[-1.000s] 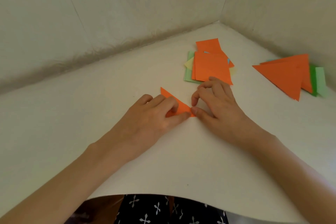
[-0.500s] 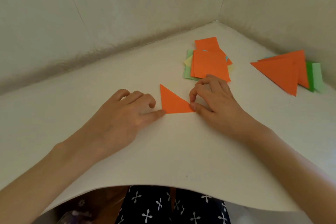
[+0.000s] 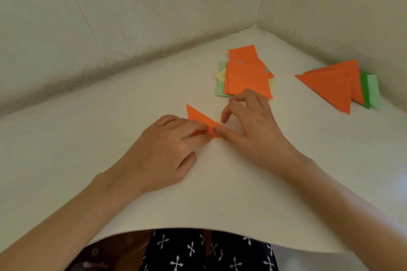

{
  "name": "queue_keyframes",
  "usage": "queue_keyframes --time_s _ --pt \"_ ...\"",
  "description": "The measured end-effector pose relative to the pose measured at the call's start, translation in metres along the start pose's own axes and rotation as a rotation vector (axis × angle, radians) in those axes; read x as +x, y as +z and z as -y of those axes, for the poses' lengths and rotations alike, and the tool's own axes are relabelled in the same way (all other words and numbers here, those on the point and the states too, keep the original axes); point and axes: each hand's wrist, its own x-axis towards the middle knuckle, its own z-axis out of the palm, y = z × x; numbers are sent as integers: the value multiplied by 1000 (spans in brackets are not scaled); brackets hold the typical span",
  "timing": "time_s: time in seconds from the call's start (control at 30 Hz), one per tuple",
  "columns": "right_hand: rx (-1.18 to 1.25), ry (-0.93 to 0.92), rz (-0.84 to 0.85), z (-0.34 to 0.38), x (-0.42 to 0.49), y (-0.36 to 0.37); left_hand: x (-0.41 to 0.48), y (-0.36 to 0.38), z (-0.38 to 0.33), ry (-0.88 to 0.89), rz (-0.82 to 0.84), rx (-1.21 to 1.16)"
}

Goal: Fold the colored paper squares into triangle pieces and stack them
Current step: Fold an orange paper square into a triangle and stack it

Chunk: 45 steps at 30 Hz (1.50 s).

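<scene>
Head view: the left hand (image 3: 163, 152) has slid back over the orange triangle (image 3: 198, 115) on the worktop (image 3: 88, 138), fingers laid flat across its near half. The right hand (image 3: 253, 132) pins the right corner with its thumb, its other fingers loosely raised. If that thumb slips, the layers may shift and crease crooked. A sweeping wrist could scatter the paper squares (image 3: 246, 79) just behind; the stacked triangles (image 3: 330, 86) lie well apart.
</scene>
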Motion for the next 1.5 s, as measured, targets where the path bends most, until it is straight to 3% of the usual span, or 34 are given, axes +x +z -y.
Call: queue_keyframes --time_s 0.17,0.3,0.5,0.63,0.73,1.03,1.23,1.5 --pt "-90 50 94 -6 -4 -7 0 0 -1 -1 -8 12" --pt "-23 53 194 -14 -6 -16 -1 2 0 -26 3 -37" --pt "86 -91 85 -9 -6 -6 -2 5 6 -86 -85 -165" --pt "202 -64 54 -4 -3 -1 3 2 13 -392 -296 -426" --pt "137 -64 78 -4 -2 2 4 4 19 -515 -258 -485" --pt "203 -150 -3 -5 -3 4 6 5 19 -427 -116 -400" --pt "388 -206 83 0 -9 -6 5 3 22 -411 -102 -485" --pt "408 -218 25 0 -9 -8 2 -2 26 -288 -67 -726"
